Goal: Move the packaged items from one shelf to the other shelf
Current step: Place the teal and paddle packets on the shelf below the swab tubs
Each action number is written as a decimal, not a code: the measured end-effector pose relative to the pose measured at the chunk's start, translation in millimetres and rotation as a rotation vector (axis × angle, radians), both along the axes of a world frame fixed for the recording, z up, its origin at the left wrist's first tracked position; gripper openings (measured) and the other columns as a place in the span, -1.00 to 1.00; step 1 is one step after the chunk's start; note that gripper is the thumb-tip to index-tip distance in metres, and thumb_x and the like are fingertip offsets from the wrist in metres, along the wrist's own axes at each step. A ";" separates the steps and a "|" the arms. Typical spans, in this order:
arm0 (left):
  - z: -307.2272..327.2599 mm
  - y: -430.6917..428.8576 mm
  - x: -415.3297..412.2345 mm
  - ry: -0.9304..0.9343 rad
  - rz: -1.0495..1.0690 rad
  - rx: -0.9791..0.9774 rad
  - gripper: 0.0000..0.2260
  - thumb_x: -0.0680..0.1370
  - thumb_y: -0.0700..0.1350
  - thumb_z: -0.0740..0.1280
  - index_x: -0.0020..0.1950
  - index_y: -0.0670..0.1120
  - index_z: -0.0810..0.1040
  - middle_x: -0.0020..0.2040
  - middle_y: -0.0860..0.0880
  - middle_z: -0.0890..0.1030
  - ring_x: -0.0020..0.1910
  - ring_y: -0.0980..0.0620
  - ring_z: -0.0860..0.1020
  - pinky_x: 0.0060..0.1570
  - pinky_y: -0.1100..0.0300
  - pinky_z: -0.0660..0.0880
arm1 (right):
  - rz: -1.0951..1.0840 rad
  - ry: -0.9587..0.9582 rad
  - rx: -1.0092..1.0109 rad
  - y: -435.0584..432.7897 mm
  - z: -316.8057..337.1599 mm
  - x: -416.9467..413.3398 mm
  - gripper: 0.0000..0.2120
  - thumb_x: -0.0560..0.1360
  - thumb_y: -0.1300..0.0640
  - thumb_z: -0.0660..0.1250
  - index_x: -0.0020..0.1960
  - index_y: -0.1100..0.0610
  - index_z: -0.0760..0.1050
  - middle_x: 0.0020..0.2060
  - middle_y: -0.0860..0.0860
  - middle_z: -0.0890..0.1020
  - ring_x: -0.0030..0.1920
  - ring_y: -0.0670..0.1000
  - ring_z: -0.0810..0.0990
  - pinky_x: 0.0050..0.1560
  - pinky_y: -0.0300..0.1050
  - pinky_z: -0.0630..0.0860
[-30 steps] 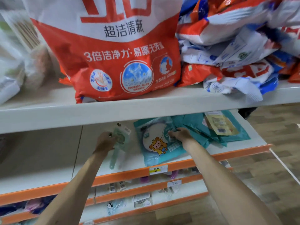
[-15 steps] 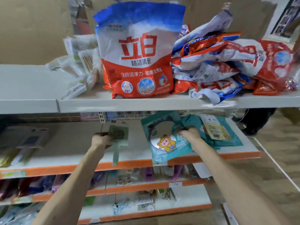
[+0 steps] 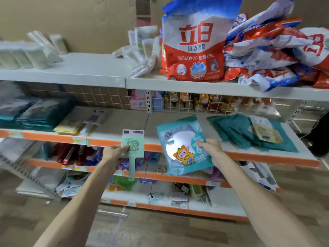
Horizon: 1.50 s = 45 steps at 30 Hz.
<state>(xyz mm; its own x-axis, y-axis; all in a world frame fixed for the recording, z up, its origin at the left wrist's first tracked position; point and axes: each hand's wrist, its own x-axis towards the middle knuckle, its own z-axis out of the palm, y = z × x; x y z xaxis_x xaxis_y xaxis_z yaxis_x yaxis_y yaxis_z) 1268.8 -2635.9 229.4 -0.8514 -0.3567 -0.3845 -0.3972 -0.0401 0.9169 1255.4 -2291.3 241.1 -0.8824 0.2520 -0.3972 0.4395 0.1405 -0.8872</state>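
**A:** Head view: what's different from a second ago?

**B:** Both packs are off the board. A second ago the left hand and right hand were reaching in to things that lay flat on the middle shelf. Now both things are held in the air in front of its orange edge.

**A:** Which hand holds what?

**B:** The left hand pinches the green card-backed paddle, thumb on the printed face, handle hanging down. The right hand grips the teal pouch with the cartoon figure by its right edge, and the pouch is tilted.

**A:** Anything left behind?

**B:** The stack of teal pouches lies on the right of that shelf.

**A:** So for the task?

**B:** I'd say the pickup is done and the carry comes next. I can't tell which shelf is the target. The top shelf has bare space left of the detergent bag.
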 end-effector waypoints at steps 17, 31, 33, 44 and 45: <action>20.0 -307.8 86.4 0.061 0.306 0.016 -0.95 0.48 -0.24 0.47 -0.18 -0.17 0.65 -0.40 -0.01 0.64 -0.30 -0.04 0.55 -0.24 0.12 0.48 | 0.241 0.001 -0.079 -323.7 -5.6 -34.0 -0.90 0.48 0.25 0.44 -0.04 0.27 0.60 -0.18 0.16 0.69 -0.23 0.12 0.66 -0.20 -0.04 0.60; 3.9 -412.0 35.7 0.024 0.303 0.050 -0.97 0.52 -0.31 0.41 -0.12 -0.25 0.61 -0.37 -0.07 0.65 -0.47 0.03 0.60 -0.48 0.25 0.55 | 0.185 -0.001 -0.082 -446.1 -23.4 -83.8 -0.94 0.46 0.26 0.43 -0.18 0.23 0.58 -0.25 0.15 0.64 -0.30 0.09 0.61 -0.24 -0.11 0.54; -0.9 -425.3 10.9 0.006 0.282 0.050 -0.96 0.52 -0.29 0.42 -0.07 -0.26 0.62 -0.40 -0.05 0.66 -0.45 0.02 0.61 -0.44 0.22 0.56 | 0.179 -0.008 -0.095 -457.2 -29.5 -103.0 -0.94 0.46 0.24 0.44 -0.16 0.24 0.60 -0.20 0.18 0.67 -0.23 0.13 0.64 -0.16 -0.02 0.59; 23.0 -466.3 -144.2 -0.013 0.111 -0.034 -0.89 0.52 -0.27 0.42 -0.20 -0.18 0.57 -0.48 0.01 0.57 -0.56 0.16 0.53 -0.38 0.24 0.53 | -0.032 -0.047 -0.256 -495.5 -28.4 -212.8 -0.89 0.49 0.30 0.42 -0.09 0.17 0.50 -0.26 0.08 0.63 -0.33 0.04 0.61 -0.44 -0.17 0.57; 23.9 -466.2 -154.5 -0.015 0.105 -0.030 -0.87 0.52 -0.27 0.42 -0.22 -0.18 0.55 -0.49 0.01 0.56 -0.57 0.16 0.53 -0.41 0.25 0.54 | -0.041 -0.035 -0.251 -494.9 -28.1 -219.2 -0.90 0.50 0.30 0.40 -0.12 0.16 0.51 -0.33 0.05 0.66 -0.38 0.02 0.62 -0.42 -0.17 0.56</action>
